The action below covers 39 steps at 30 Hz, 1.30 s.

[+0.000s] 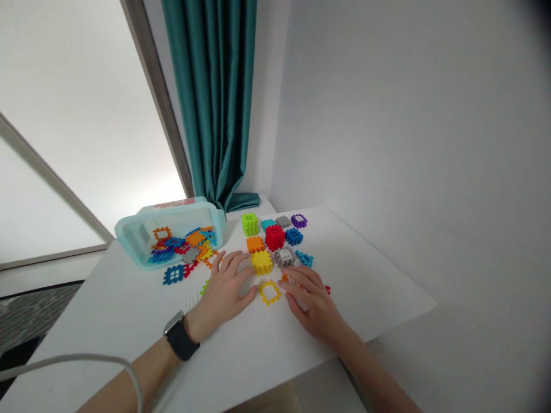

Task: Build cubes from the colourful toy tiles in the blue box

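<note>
My left hand (pixel 227 291), a black-banded watch on its wrist, reaches over the table with fingers apart. Its fingertips are beside a stack of yellow interlocking building tiles (pixel 262 263). Between my hands lies a yellow tile with a white window insert (pixel 270 292), close to the left thumb and index finger. My right hand (pixel 313 304) hovers or rests over an orange tile (pixel 286 278), mostly hidden under its spread, bent fingers. Just beyond are a grey tile stack with a white insert (pixel 284 257) and a light-blue piece (pixel 305 258).
A tipped pale-blue bin (pixel 124 230) spills mixed tiles at the left. Sorted stacks stand farther back: lime green (pixel 249 224), red (pixel 274 236), orange (pixel 255 244), blue (pixel 294 236) and purple (pixel 299 220). A grey cable (pixel 77 358) crosses the lower left. The wall borders the table's right.
</note>
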### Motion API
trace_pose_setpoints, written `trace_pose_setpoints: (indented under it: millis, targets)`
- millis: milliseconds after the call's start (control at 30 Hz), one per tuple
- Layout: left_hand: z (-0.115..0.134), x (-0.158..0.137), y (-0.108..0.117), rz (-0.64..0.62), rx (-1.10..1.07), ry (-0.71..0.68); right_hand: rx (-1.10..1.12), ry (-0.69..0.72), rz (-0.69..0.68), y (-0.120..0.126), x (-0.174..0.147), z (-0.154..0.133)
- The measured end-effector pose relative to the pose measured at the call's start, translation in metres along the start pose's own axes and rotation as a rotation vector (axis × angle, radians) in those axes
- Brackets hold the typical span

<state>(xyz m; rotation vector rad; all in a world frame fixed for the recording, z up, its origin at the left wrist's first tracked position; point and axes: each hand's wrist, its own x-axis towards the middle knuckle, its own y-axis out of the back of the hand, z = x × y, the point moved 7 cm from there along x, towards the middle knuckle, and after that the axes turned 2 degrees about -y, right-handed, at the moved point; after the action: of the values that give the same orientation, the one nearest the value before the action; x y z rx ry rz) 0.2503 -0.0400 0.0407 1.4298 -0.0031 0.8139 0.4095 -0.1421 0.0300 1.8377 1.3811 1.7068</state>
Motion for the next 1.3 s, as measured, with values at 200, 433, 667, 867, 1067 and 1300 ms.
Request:
trace_pose_setpoints:
  millis: [200,433,667,867,1067,1300]
  targets:
    - [-0.048,-0.039,0.036,-0.08,0.039,0.055,0.082,0.084,-0.051,-0.025,0.035,-0.037]
    - [-0.109,-0.092,0.066,-0.079,0.106,0.14,0.174,0.124,-0.228,-0.072,0.082,-0.077]
    - [-0.14,-0.123,0.06,-0.049,0.129,0.23,0.219,0.206,-0.416,-0.131,0.101,-0.104]
    - [-0.147,-0.128,0.055,-0.011,0.031,0.277,0.201,0.18,-0.424,-0.162,0.111,-0.098]
    - [-0.149,-0.131,0.06,0.036,-0.074,0.265,0.236,0.101,-0.407,-0.17,0.107,-0.091]
    - [-0.15,-0.132,0.057,-0.014,-0.155,0.278,0.306,0.068,-0.384,-0.172,0.102,-0.084]
